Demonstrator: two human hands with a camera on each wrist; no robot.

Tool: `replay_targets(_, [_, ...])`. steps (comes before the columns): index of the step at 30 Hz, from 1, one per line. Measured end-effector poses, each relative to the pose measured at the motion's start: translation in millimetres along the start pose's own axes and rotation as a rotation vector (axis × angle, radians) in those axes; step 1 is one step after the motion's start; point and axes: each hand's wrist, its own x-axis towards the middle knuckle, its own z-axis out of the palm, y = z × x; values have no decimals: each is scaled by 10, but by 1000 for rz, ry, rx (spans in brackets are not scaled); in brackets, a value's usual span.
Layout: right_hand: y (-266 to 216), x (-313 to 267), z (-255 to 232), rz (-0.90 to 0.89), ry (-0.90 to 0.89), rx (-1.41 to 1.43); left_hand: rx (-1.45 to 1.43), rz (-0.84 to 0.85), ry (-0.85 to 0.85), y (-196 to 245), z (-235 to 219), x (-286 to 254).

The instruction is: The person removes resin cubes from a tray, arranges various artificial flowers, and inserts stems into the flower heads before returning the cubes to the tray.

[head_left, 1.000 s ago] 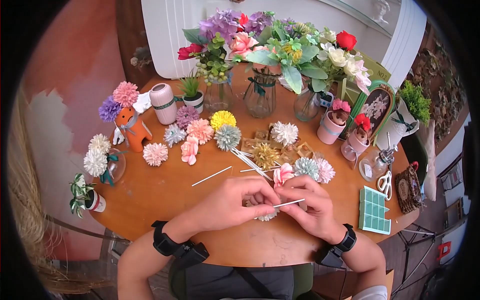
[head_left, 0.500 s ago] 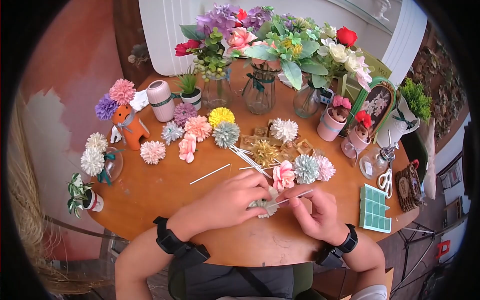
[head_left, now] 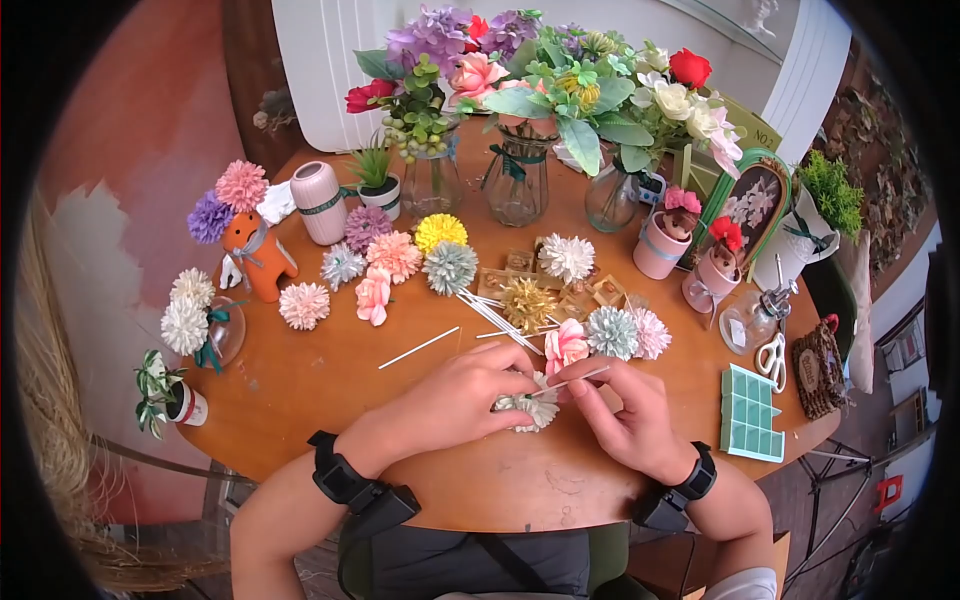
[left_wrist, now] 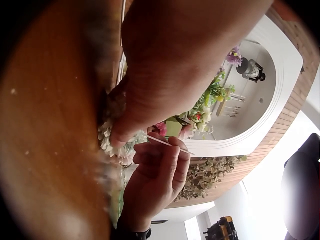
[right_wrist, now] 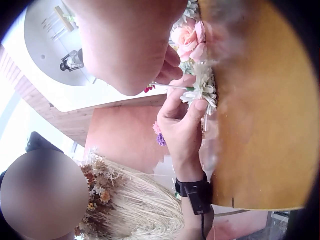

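Note:
A white artificial flower head [head_left: 542, 414] lies face down on the table, its green base [right_wrist: 190, 89] turned up. My left hand [head_left: 465, 400] grips it by the petals, thumb on the near side. My right hand [head_left: 632, 420] pinches a thin white stick [head_left: 578, 380] between thumb and fingers. The stick slants down to the left, its lower end right at the green base. In the left wrist view the stick [left_wrist: 172, 145] sticks out past the right hand's fingers. A pink rose head [head_left: 567, 346] lies just beyond the hands.
Several white sticks [head_left: 500, 322] lie beyond my left hand, one loose stick [head_left: 418, 348] apart from them. Flower heads, such as a gold one [head_left: 528, 304], spread across the table. At right are a green compartment tray [head_left: 750, 415], white scissors [head_left: 771, 360] and a glass spray bottle [head_left: 748, 325].
One second ago both hands held the stick together over the flower head. My left hand has since gone to the flower head, and my right hand has brought the stick's end to its base.

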Motion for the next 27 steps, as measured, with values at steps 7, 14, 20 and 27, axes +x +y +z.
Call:
replay_targets(7, [14,60,18,-110,-75,-16,20,13,-9,-10,-8,-10])
replay_targets(14, [-21,77,-18,-11,-117,-54,16,-18,-66,-29,8,-27])
replay_targets(20, [139,22,4,293,9,140,22,27,-8,-92,42,-3])
replay_targets(27, [125,26,-40,367,42,380,-166,-35,63,36,-52,12])
